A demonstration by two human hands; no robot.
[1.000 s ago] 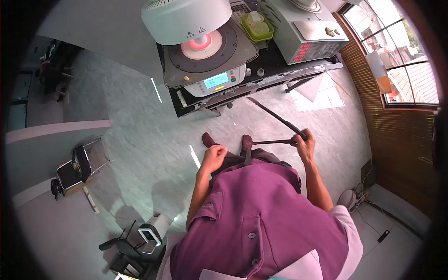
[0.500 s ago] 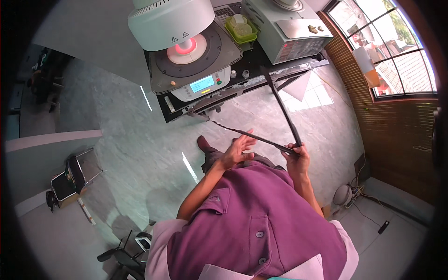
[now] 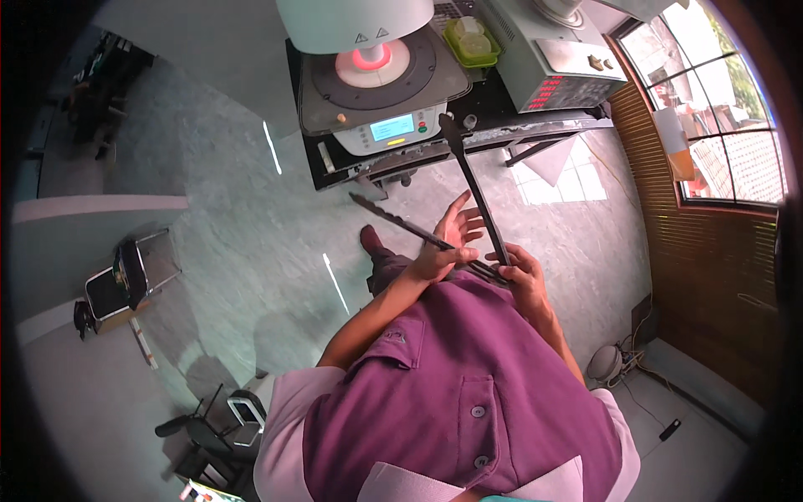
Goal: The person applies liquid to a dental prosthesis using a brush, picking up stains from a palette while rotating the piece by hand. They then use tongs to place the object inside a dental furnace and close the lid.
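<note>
A pair of long black tongs (image 3: 477, 186) stands spread wide in front of my body. My right hand (image 3: 520, 274) is closed around them near the joined end. One arm points up toward the bench edge, where its broad tip overlaps the machine's corner in the picture. The other slants up to the left across my left hand (image 3: 450, 244). That hand has its fingers stretched and apart, with the thumb along this arm; whether it presses on it is hard to see. Beyond, a white furnace-like machine (image 3: 355, 23) has a glowing red ring over a round pale plate (image 3: 393, 69).
The black bench (image 3: 495, 125) carries the machine, its lit panel (image 3: 391, 128), a green basket (image 3: 473, 54) and a grey boxy unit (image 3: 569, 71) with red digits. Right are a window (image 3: 711, 100) and a ribbed wall. A chair (image 3: 130, 276) stands left; cables lie lower right.
My view has shifted, so the bench sits higher and further right. My left hand has come closer to the tongs' joined end, and its fingers now point upward. The tongs' arms stand differently.
</note>
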